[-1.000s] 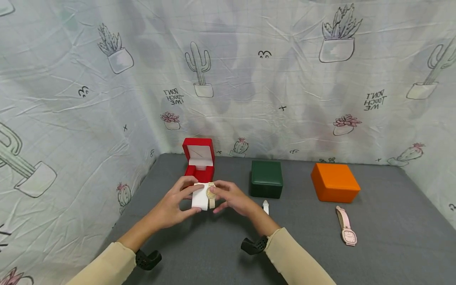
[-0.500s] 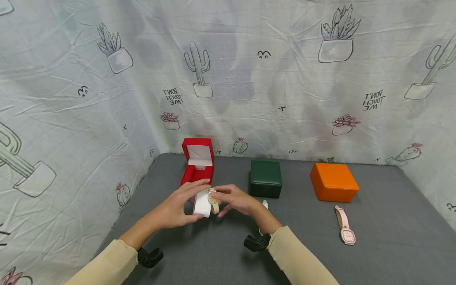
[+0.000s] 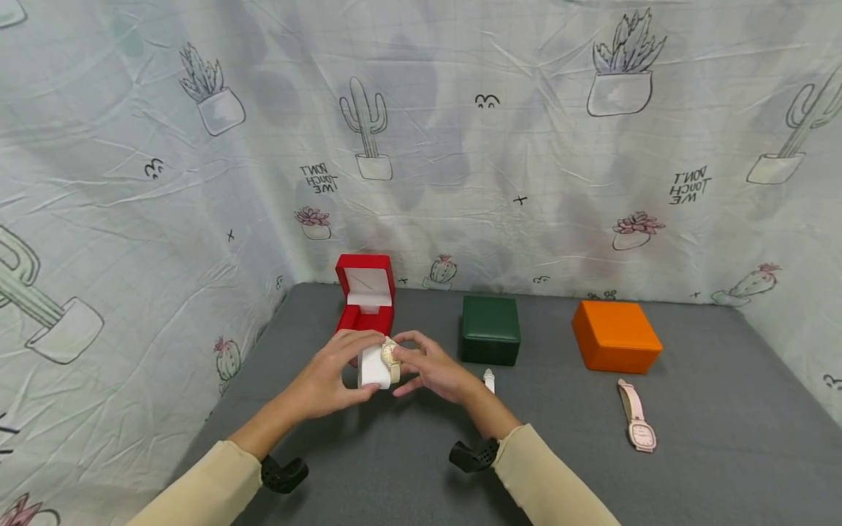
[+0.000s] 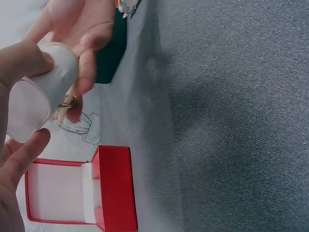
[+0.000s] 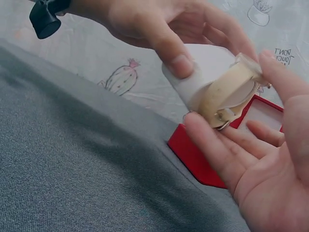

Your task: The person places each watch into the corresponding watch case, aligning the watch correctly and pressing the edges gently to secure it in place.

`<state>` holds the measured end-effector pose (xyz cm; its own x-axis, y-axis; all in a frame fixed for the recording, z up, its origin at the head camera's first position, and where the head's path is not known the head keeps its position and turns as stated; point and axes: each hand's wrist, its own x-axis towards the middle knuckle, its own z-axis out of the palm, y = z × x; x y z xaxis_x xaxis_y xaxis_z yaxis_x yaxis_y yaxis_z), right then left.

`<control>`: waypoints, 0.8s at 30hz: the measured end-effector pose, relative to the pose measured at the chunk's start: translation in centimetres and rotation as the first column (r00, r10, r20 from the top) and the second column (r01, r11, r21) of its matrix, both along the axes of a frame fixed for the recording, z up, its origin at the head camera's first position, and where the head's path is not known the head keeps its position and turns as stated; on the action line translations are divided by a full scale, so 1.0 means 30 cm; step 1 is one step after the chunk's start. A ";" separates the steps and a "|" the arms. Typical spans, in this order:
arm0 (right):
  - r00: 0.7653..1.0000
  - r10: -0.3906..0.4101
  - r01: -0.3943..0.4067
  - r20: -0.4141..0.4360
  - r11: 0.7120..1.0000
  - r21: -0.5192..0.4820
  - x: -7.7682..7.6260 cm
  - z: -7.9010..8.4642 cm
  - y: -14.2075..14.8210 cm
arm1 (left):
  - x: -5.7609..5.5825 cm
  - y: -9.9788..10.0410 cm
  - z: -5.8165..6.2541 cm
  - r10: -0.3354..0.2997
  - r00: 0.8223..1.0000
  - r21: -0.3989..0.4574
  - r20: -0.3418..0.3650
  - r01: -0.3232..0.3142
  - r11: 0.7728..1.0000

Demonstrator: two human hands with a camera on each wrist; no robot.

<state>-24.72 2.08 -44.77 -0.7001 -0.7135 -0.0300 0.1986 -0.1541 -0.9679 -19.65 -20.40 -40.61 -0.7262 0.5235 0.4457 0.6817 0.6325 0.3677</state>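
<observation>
My left hand (image 3: 329,376) holds a white watch cushion (image 3: 371,367) between thumb and fingers, above the table. A wristwatch (image 3: 390,353) with a gold dial and cream strap sits at the cushion's right end. Its buckled strap (image 5: 227,92) forms a loop, partly around that end in the right wrist view; how far on it lies, I cannot tell. My right hand (image 3: 430,371) pinches this watch, thumb at the dial and fingers by the strap. Just behind the hands stands an open red watch box (image 3: 364,260), white inside the lid.
To the right are a closed green box (image 3: 490,329) and a closed orange box (image 3: 618,336). A pink watch (image 3: 638,424) lies before the orange one. My right forearm partly covers a white watch strap (image 3: 489,380). A printed cloth (image 3: 460,146) hangs behind the grey table.
Both hands dipped toward me with the cushion and watch, then rose back slightly. The cushion has turned a little in my left hand. Boxes and other watches stay put.
</observation>
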 end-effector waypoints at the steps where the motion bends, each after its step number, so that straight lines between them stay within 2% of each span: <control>1: 1.000 -0.013 0.014 0.007 1.000 -0.020 0.001 0.000 -0.001 | -0.002 0.000 0.001 0.009 1.000 0.009 -0.002 -0.009 1.000; 4: 1.000 -0.019 0.019 0.000 0.997 -0.079 0.005 0.001 0.001 | -0.010 0.003 0.007 0.021 1.000 0.041 0.009 -0.022 0.999; 7: 1.000 0.017 -0.020 -0.027 0.992 -0.122 0.006 -0.006 0.010 | -0.016 0.003 0.009 0.038 0.999 0.086 0.035 -0.041 0.995; 10: 0.997 0.052 -0.060 -0.059 0.988 -0.143 0.004 -0.015 0.016 | -0.022 0.001 0.006 0.079 0.997 0.120 0.025 -0.082 0.989; 16: 0.994 0.055 -0.068 -0.097 0.987 -0.143 0.009 -0.014 0.017 | -0.023 0.010 -0.001 0.150 0.988 0.151 -0.040 -0.142 0.978; 24: 0.992 0.049 -0.066 -0.114 0.986 -0.156 0.014 -0.013 0.026 | -0.013 0.039 0.001 0.180 0.983 0.195 -0.034 -0.170 0.966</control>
<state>-24.31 2.85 -45.17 -0.6506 -0.7421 0.1613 0.1059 -0.2991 -0.9483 -20.02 -19.23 -40.57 -0.7724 0.2920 0.5640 0.5877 0.6653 0.4604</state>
